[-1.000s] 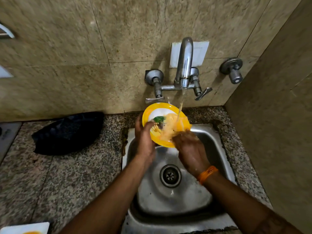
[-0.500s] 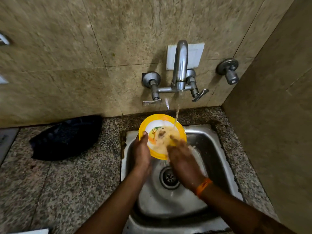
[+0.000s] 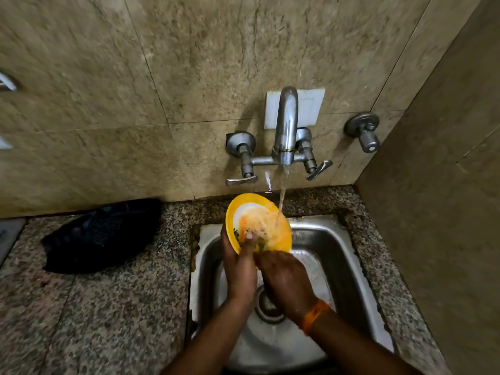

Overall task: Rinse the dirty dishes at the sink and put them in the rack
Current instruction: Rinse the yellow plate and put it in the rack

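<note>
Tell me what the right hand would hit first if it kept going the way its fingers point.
The right hand points up and away toward the plate, which the left hand holds under the running tap. It would likely meet the plate's wet face first; its fingertips look already at it.

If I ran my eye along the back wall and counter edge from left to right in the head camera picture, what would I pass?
Dark cloth on the counter → left tap lever → yellow plate under the running spout → right tap lever → separate wall valve.
</note>
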A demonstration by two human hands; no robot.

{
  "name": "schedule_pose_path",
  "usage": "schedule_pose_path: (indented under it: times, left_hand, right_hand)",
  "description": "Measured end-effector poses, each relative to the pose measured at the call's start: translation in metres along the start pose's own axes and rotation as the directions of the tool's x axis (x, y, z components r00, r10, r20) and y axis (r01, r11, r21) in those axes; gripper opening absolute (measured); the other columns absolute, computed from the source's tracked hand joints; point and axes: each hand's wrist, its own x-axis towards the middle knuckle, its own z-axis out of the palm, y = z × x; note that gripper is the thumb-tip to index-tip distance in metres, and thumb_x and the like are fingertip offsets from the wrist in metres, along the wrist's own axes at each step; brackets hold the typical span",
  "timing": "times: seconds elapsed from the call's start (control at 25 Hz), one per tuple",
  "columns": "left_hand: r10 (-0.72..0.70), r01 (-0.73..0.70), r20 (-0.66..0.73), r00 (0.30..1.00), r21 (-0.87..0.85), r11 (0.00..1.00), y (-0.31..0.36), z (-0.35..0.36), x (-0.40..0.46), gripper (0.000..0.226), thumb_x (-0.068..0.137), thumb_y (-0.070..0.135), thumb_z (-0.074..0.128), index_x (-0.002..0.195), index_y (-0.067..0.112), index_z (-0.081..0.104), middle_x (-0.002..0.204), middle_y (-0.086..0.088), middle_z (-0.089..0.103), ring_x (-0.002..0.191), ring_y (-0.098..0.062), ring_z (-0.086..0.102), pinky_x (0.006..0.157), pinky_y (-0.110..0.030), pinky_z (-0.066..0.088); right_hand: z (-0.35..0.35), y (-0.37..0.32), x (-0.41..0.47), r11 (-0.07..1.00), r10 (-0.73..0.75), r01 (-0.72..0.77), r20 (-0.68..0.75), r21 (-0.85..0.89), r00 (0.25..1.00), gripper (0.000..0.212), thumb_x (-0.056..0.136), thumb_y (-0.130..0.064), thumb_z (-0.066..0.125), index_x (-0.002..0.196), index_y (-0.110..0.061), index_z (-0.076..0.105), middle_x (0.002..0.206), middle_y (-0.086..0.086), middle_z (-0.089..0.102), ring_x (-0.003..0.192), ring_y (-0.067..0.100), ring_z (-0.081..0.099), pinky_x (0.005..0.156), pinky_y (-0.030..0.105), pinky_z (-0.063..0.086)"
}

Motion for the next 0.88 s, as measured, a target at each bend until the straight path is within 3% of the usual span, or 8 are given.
schedule_pose_path:
  times: [0.08, 0.2, 0.36, 0.44, 0.56, 0.68, 0.76, 0.88]
  left_hand:
    - [-0.163, 0.161, -0.029, 0.986, -0.076, 0.984, 0.010, -0.010, 0.010, 0.023, 0.103, 0.020, 0.058, 0.123, 0.015, 0.067, 0.128, -0.017, 0.071, 0.121, -0.037, 0.066, 0.103, -0.052, 0.053]
    - [-0.405, 0.410, 0.110, 0.908, -0.024, 0.912, 0.029, -0.028, 0.029, 0.032, 0.103, 0.036, 0.054, 0.122, 0.015, 0.068, 0.113, -0.013, 0.078, 0.107, -0.034, 0.071, 0.096, -0.055, 0.055]
    - [-0.129, 0.139, 0.090, 0.988, -0.122, 0.983, 0.008, -0.011, 0.022, 0.062, 0.094, 0.035, 0.069, 0.150, 0.037, 0.043, 0.134, 0.000, 0.069, 0.119, -0.026, 0.069, 0.096, -0.055, 0.056]
    - [-0.021, 0.029, 0.061, 0.998, -0.140, 0.990, 0.003, 0.000, 0.010, 0.067, 0.089, 0.032, 0.070, 0.151, 0.027, 0.045, 0.139, -0.006, 0.066, 0.122, -0.023, 0.067, 0.098, -0.045, 0.055]
    - [-0.196, 0.207, 0.072, 0.978, -0.205, 0.957, 0.015, -0.017, 0.023, 0.037, 0.098, 0.035, 0.060, 0.125, 0.011, 0.068, 0.123, -0.019, 0.074, 0.102, -0.029, 0.076, 0.094, -0.047, 0.056]
    - [-0.361, 0.400, 0.241, 0.901, -0.138, 0.906, 0.027, -0.038, 0.039, 0.054, 0.093, 0.046, 0.057, 0.133, 0.011, 0.065, 0.123, -0.020, 0.074, 0.104, -0.033, 0.075, 0.092, -0.049, 0.056]
    - [-0.303, 0.326, 0.146, 0.942, -0.176, 0.929, 0.014, -0.034, 0.042, 0.064, 0.089, 0.054, 0.061, 0.141, 0.018, 0.058, 0.131, -0.017, 0.070, 0.112, -0.032, 0.071, 0.093, -0.049, 0.056]
    - [-0.113, 0.098, -0.059, 0.992, -0.214, 0.972, -0.013, -0.025, 0.029, 0.057, 0.092, 0.042, 0.070, 0.144, 0.045, 0.048, 0.144, -0.006, 0.062, 0.127, -0.030, 0.063, 0.101, -0.055, 0.054]
  right_hand:
    - [-0.003, 0.025, -0.005, 0.994, -0.105, 0.104, -0.025, -0.042, 0.994, 0.042, 0.084, -0.016, 0.053, 0.122, -0.018, 0.070, 0.112, 0.004, 0.073, 0.102, 0.028, 0.069, 0.089, 0.039, 0.057]
    - [-0.018, 0.072, -0.003, 0.978, -0.140, 0.143, 0.029, -0.151, 0.990, 0.042, 0.087, -0.010, 0.049, 0.123, -0.018, 0.068, 0.125, 0.005, 0.069, 0.120, 0.029, 0.063, 0.113, 0.046, 0.044]
    - [-0.005, 0.039, 0.009, 0.980, -0.061, 0.042, -0.098, -0.193, 0.993, 0.038, 0.079, -0.008, 0.045, 0.104, -0.015, 0.073, 0.096, 0.006, 0.073, 0.093, 0.028, 0.071, 0.109, 0.044, 0.047]
    - [0.007, 0.010, 0.006, 0.992, -0.066, 0.050, -0.140, -0.113, 0.988, 0.039, 0.082, -0.010, 0.048, 0.112, -0.016, 0.073, 0.102, 0.004, 0.073, 0.096, 0.024, 0.069, 0.107, 0.041, 0.048]
    - [0.001, 0.039, -0.001, 0.973, -0.202, 0.177, -0.174, -0.149, 0.964, 0.040, 0.089, -0.010, 0.051, 0.122, -0.015, 0.071, 0.119, 0.006, 0.071, 0.114, 0.026, 0.060, 0.108, 0.043, 0.046]
    - [-0.017, 0.079, -0.001, 0.957, -0.221, 0.192, -0.118, -0.218, 0.968, 0.041, 0.088, -0.007, 0.047, 0.119, -0.019, 0.072, 0.122, 0.002, 0.070, 0.131, 0.033, 0.057, 0.115, 0.052, 0.039]
    - [-0.015, 0.073, 0.004, 0.960, -0.179, 0.142, -0.140, -0.241, 0.974, 0.041, 0.082, -0.006, 0.043, 0.105, -0.018, 0.076, 0.112, 0.003, 0.074, 0.128, 0.034, 0.060, 0.117, 0.051, 0.035]
    - [-0.009, 0.047, 0.009, 0.976, -0.080, 0.028, -0.233, -0.217, 0.969, 0.034, 0.077, -0.007, 0.043, 0.086, -0.014, 0.075, 0.090, 0.006, 0.073, 0.117, 0.037, 0.067, 0.108, 0.054, 0.047]
